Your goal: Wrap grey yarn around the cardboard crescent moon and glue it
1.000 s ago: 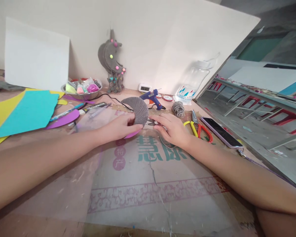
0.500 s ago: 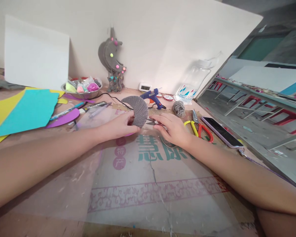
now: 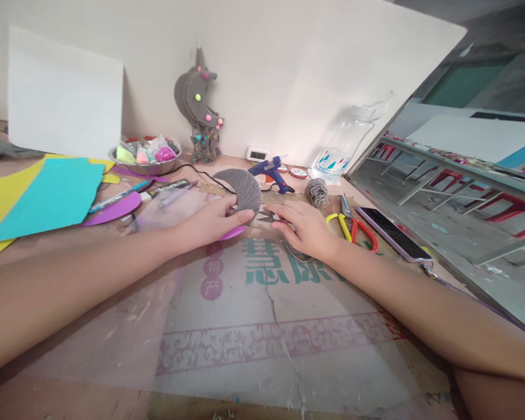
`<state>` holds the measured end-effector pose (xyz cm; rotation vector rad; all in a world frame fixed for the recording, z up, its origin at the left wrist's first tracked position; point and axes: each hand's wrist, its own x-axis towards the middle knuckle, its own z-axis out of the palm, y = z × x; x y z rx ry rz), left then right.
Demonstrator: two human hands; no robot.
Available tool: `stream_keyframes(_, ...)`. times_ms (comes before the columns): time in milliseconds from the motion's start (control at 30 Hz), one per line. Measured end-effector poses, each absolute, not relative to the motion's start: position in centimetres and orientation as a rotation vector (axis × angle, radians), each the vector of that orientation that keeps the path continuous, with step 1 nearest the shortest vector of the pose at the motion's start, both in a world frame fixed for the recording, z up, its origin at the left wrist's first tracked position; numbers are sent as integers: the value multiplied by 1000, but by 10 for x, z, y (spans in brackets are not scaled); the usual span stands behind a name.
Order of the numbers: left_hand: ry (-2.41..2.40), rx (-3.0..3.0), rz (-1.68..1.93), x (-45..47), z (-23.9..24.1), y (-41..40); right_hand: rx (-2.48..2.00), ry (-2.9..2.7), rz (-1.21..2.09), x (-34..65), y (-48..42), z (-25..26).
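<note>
A crescent wrapped in grey yarn (image 3: 243, 188) stands tilted in my left hand (image 3: 216, 220), thumb across its lower front and fingers behind. Close to its lower right edge, my right hand (image 3: 304, 229) grips what look like scissors (image 3: 266, 216), their dark pointed blades toward the crescent; the handles are mostly hidden by the hand. A purple piece (image 3: 231, 233) shows under my left hand. Both hands are above a clear sheet over printed cardboard (image 3: 262, 303).
Behind my hands are a blue glue gun (image 3: 275, 174), a grey yarn ball (image 3: 317, 192) and a plastic jar (image 3: 339, 146). Pliers (image 3: 354, 230) and a phone (image 3: 394, 234) lie right. Coloured sheets (image 3: 48, 198) and a bowl (image 3: 144, 168) are left. A decorated crescent (image 3: 192, 96) leans on the wall.
The crescent has shifted slightly left. My left thumb now lies farther across its lower front. My right hand has barely moved.
</note>
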<state>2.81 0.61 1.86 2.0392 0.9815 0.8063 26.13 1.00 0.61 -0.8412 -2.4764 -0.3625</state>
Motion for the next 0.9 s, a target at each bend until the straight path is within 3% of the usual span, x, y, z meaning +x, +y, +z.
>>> stream_keyframes(900,996,1963,735,28,13,7,-837,-2524,-517,261,12,7)
